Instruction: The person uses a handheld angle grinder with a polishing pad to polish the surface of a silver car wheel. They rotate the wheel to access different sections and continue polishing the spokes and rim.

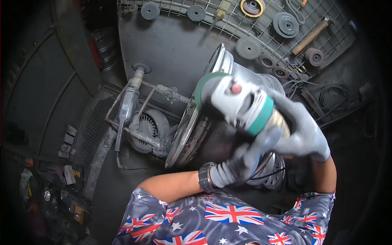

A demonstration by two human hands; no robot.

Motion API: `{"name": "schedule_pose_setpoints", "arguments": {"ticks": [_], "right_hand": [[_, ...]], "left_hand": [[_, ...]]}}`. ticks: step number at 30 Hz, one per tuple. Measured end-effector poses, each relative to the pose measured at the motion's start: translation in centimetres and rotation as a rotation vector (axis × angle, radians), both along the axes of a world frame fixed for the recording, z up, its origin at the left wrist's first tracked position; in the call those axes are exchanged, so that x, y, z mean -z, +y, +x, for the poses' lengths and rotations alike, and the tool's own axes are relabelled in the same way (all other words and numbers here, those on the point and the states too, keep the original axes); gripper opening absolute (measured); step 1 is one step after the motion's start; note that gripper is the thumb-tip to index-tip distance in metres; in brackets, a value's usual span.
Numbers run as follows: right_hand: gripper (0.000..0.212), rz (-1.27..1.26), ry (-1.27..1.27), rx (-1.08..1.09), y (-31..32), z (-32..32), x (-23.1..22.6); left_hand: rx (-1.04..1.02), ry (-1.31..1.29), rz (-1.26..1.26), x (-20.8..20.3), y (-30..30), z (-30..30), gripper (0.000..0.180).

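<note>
A white angle grinder (232,98) with a teal band, a red button and a green-edged disc (203,87) is held up in front of my chest. My right hand (304,130), in a grey glove, wraps round the grinder's body from the right. My left hand (245,161), also gloved, reaches to the tool's rear end; its fingers are smeared by motion, so their grip is unclear. Behind and left of the grinder stands a metal wheel rim (185,139), tilted on its edge. The tool covers part of the rim.
A pipe frame (149,141) with a long grey tool (130,102) stands at left. Below it lies a multi-spoke wheel (149,126). Several grinding discs (248,48) and a hammer (312,36) hang on a wire grid at the back. Another wheel (269,171) sits beneath my hands, beside a dark cable.
</note>
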State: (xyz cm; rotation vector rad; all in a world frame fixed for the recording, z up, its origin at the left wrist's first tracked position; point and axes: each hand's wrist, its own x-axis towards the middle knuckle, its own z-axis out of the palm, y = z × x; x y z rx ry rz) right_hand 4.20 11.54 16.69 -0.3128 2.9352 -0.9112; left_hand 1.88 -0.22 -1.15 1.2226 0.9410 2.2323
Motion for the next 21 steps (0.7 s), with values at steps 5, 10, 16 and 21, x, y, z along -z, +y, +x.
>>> {"name": "schedule_pose_setpoints", "arguments": {"ticks": [5,10,16,21], "right_hand": [[0.087,-0.037,-0.028,0.049,-0.7,0.4,0.4],[0.089,0.043,0.012,-0.042,-0.3,0.3,0.0],[0.085,-0.01,-0.023,0.029,-0.1,-0.2,0.2],[0.085,0.086,-0.041,-0.033,-0.8,1.0,0.1]], "left_hand": [[0.224,-0.299,-0.037,-1.3,-0.7,-0.4,0.054],[-0.055,0.065,0.045,0.4,0.3,0.4,0.049],[0.096,-0.137,0.038,-0.4,0.3,-0.2,0.053],[0.302,-0.438,-0.022,-0.4,-0.6,2.0,0.06]]}}
